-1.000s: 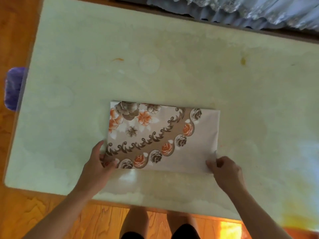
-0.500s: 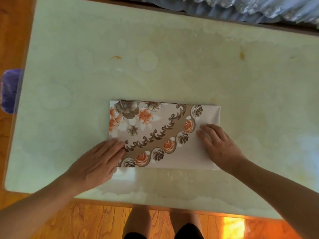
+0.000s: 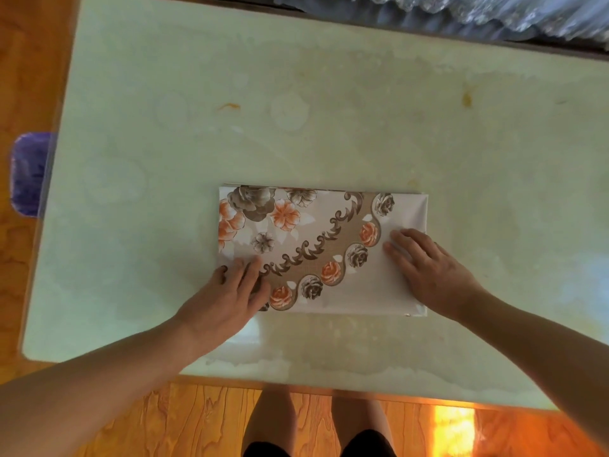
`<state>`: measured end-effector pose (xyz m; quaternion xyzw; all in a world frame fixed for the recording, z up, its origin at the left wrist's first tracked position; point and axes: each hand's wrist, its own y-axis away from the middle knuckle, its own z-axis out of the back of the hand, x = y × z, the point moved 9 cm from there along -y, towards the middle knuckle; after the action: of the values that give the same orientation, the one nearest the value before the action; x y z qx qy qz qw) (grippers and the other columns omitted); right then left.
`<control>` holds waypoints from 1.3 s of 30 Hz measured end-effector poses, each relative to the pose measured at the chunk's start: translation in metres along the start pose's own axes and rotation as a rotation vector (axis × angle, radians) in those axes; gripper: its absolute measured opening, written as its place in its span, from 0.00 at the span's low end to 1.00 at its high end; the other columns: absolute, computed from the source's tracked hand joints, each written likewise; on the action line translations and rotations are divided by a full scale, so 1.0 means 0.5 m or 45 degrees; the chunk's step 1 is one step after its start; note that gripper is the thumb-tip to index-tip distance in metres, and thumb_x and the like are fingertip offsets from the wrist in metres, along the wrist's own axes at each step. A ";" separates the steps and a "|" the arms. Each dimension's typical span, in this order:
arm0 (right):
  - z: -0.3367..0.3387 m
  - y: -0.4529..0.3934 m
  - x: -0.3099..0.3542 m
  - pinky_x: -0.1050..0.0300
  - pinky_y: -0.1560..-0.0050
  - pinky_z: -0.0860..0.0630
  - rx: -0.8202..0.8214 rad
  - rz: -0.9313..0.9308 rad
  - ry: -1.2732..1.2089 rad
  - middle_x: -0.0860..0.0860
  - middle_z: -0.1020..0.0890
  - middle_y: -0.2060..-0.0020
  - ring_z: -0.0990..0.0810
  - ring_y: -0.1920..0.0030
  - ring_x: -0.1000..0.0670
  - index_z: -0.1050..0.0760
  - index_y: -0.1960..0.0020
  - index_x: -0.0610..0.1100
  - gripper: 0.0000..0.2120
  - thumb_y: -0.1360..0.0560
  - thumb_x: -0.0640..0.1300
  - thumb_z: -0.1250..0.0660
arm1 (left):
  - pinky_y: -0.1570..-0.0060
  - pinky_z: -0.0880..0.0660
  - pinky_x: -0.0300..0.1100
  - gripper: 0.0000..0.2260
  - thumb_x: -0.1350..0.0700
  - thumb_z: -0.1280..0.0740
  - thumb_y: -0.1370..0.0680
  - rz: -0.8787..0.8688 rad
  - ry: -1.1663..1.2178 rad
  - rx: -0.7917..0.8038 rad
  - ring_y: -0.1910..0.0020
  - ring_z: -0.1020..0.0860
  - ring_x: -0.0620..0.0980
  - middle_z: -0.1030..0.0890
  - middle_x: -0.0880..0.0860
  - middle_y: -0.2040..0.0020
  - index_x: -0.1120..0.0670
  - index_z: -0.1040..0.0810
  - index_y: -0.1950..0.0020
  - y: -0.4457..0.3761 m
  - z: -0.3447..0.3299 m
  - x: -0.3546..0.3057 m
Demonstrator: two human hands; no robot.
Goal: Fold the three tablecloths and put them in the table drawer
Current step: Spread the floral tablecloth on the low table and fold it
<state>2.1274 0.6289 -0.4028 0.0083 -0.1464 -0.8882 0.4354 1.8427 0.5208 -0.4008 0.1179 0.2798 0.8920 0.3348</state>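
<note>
The folded tablecloth [image 3: 324,249] lies flat as a compact rectangle near the front edge of the tabletop [image 3: 329,127]. The left hand [image 3: 227,301] rests on its near-left corner and the right hand [image 3: 428,268] on its right part; each grip is open, fingers straight, pressing and holding nothing. The step appears to be setting the creases. Press evenly outward from the centre toward the folded edges, keeping the layers aligned, before attempting a further fold or lifting. No drawer is visible.
</note>
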 end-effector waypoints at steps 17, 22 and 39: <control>0.027 0.040 -0.011 0.42 0.23 0.38 0.143 0.130 -0.305 0.37 0.45 0.20 0.50 0.19 0.41 0.33 0.24 0.37 0.37 0.19 0.66 0.43 | 0.62 0.31 0.46 0.12 0.58 0.46 0.18 0.137 0.209 0.262 0.61 0.23 0.53 0.18 0.53 0.53 0.55 0.23 0.42 -0.093 0.157 0.014; 0.030 0.040 -0.054 0.49 0.22 0.44 0.352 0.225 -0.216 0.45 0.50 0.18 0.56 0.19 0.49 0.40 0.20 0.43 0.44 0.23 0.74 0.45 | 0.49 0.23 0.52 0.13 0.48 0.49 0.16 0.077 0.499 0.460 0.54 0.21 0.53 0.22 0.50 0.52 0.48 0.26 0.46 -0.134 0.159 0.078; -0.004 0.033 -0.142 0.60 0.70 0.37 -0.026 -1.040 -1.366 0.56 0.32 0.76 0.34 0.72 0.51 0.30 0.69 0.45 0.22 0.23 0.57 0.31 | 0.49 0.24 0.46 0.30 0.24 0.29 0.36 0.658 1.554 0.245 0.49 0.18 0.53 0.15 0.51 0.52 0.49 0.15 0.51 -0.128 0.091 0.306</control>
<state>2.1842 0.6739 -0.4082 -0.3835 -0.3191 -0.8639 -0.0686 1.7802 0.6811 -0.3973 -0.3152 0.4601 0.8213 -0.1201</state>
